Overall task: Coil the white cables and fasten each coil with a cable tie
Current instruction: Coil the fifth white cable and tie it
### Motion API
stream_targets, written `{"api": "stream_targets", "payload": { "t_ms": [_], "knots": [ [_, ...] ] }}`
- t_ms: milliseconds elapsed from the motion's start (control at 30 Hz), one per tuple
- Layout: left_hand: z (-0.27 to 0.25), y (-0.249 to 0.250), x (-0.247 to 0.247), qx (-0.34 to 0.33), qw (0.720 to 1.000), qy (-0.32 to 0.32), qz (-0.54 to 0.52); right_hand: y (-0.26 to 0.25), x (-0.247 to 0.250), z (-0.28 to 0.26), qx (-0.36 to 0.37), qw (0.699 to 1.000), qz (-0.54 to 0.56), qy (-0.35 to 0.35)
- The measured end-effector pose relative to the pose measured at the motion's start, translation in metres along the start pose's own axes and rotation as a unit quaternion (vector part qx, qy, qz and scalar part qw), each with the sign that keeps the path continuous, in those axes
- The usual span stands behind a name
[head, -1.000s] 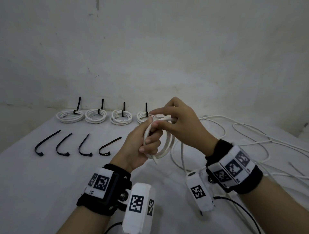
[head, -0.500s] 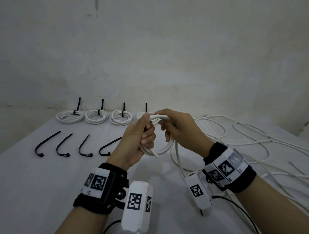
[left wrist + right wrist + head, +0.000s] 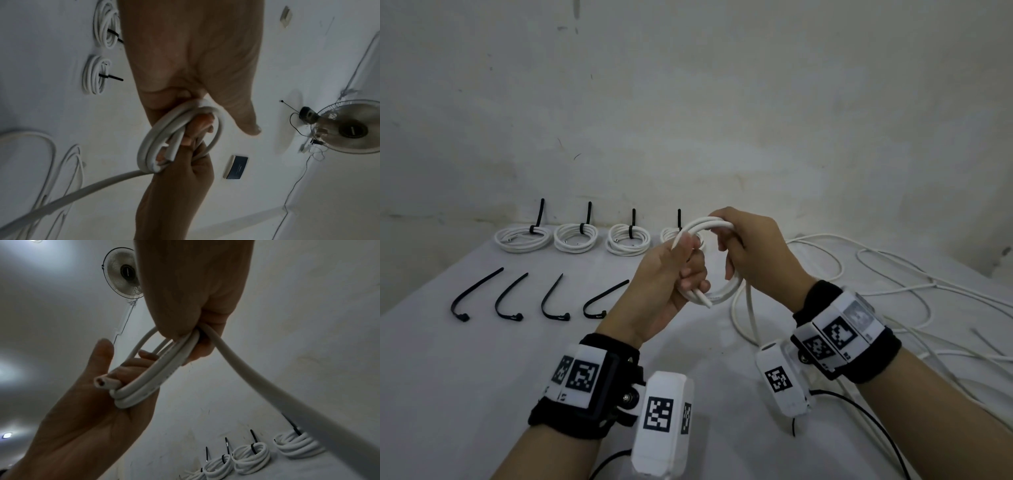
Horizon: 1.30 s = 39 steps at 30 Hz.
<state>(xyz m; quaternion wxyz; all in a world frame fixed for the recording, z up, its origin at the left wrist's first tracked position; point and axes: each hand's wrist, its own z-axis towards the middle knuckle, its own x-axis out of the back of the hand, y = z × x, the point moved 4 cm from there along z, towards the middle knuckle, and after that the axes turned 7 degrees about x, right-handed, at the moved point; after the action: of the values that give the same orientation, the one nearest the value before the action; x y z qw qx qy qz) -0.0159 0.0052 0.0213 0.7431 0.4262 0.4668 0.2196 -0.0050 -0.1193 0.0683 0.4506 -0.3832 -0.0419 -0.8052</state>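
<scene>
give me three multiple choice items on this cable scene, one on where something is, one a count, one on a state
1. Where do the loose black cable ties lie?
A. in front of the row of tied coils
B. among the loose cable on the right
C. in the right hand

2. How many finished coils carry a tie?
A. two
B. four
C. six

3. What state is the coil in hand in?
A. tied and set down
B. partly wound, with cable trailing to the table
C. not begun

Key: 1 A, four ties lie nearer than the coils. 2 B, four tied coils line the wall. 3 B, left hand and right hand hold loops with no tie, and cable runs off.
</scene>
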Motion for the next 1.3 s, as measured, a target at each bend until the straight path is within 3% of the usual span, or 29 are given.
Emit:
{"api": "stream_targets", "payload": {
  "t_ms": [167,300,467,567,667,733,933,1000,1167,1233,1300],
  "knots": [
    [0.000,0.001,-0.004,-0.007,1.000,0.026,-0.001,0.003,0.000,-0.001,-0.018,0.999,0.032,0.002],
    [0.000,0.003,-0.002,-0.014,0.998,0.048,-0.028,0.008,0.000,-0.010,-0.074,0.985,0.157,-0.006],
    [0.004,0.012,0.018,-0.041,0.989,0.087,-0.109,0.034,-0.005,-0.049,-0.211,0.924,0.274,-0.162],
    [0.006,0.017,0.030,-0.065,0.979,0.113,-0.155,0.045,-0.001,-0.066,-0.207,0.931,0.208,-0.216],
    [0.006,0.021,0.040,-0.089,0.972,0.129,-0.174,0.044,0.020,-0.063,-0.162,0.970,0.090,-0.156],
    [0.007,0.022,0.044,-0.099,0.969,0.132,-0.184,0.038,0.030,-0.061,-0.125,0.979,0.009,-0.158],
    [0.005,0.026,0.052,-0.128,0.957,0.153,-0.210,0.033,0.018,-0.081,-0.075,0.941,-0.107,-0.313],
    [0.005,0.028,0.056,-0.136,0.953,0.160,-0.219,0.038,0.025,-0.080,-0.077,0.951,-0.091,-0.286],
    [0.005,0.028,0.056,-0.141,0.951,0.158,-0.224,0.049,0.047,-0.064,-0.061,0.991,-0.095,-0.075],
    [0.005,0.028,0.057,-0.146,0.951,0.155,-0.224,0.054,0.046,-0.062,-0.077,0.992,-0.084,-0.054],
    [0.004,0.031,0.059,-0.154,0.949,0.152,-0.228,0.058,0.039,-0.065,-0.102,0.989,-0.040,-0.096]
  ]
}}
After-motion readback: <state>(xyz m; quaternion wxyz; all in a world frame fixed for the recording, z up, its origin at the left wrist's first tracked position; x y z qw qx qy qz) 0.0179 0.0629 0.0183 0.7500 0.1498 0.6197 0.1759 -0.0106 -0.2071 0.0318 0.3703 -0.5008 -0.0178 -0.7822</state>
